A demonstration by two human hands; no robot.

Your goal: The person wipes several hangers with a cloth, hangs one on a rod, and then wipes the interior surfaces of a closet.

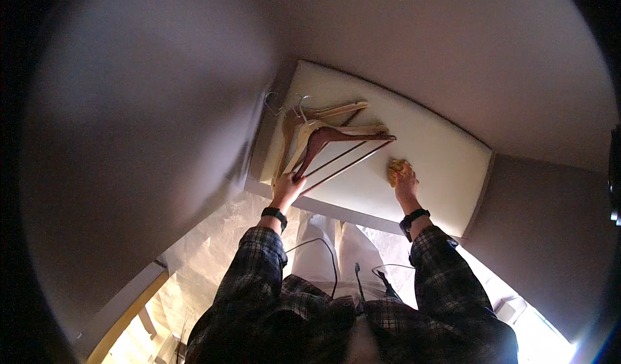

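Note:
Several wooden clothes hangers lie in an overlapping stack on the left part of a white shelf (436, 189). A dark reddish-brown hanger (320, 138) with a trouser bar is on top, and pale wooden hangers (356, 106) show beneath it. My left hand (288, 189) grips the near ends of the hangers at the shelf's front edge; how many it holds is hidden. A crumpled yellowish cloth (399, 169) is bunched under the fingers of my right hand (406, 184). It appears to touch the shelf surface, right of the hangers.
Plain walls close in at the left (145, 121), the back (412, 49) and the right (538, 213). Metal hanger hooks (274, 103) reach the left wall. Thin dark cords (335, 262) dangle before my legs. Below is a patterned floor (204, 247).

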